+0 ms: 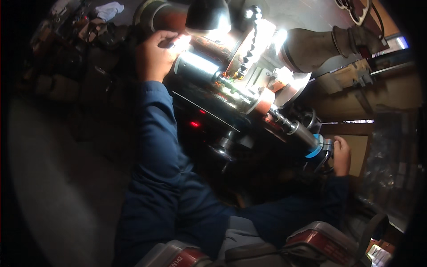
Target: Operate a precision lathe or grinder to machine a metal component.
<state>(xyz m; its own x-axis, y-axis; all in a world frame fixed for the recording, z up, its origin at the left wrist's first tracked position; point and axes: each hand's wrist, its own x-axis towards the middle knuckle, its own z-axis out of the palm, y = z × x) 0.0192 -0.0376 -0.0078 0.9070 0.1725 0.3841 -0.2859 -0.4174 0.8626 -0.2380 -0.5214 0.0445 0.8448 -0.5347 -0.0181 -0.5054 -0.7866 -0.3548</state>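
Note:
A lit machine bench holds a black metal cylinder (195, 66), joined along a horizontal axis to a copper-coloured part (262, 101) and a steel spindle (302, 133) ending in a blue disc (315, 147). My left hand (155, 55) is closed at the cylinder's upper left end, its fingertips in glare on something I cannot make out. My right hand (341, 153) has its fingers curled on a metal handle (328, 146) just right of the blue disc. A black lamp head (207, 15) and a segmented black hose (249, 40) hang over the work.
A large grey machine housing (307, 51) stands at upper right, beside wooden boards (378, 91). A handwheel (222, 149) juts out below the machine. Dark clutter and a white cloth (109, 11) lie at upper left. Clear plastic sheeting (387, 164) is at far right.

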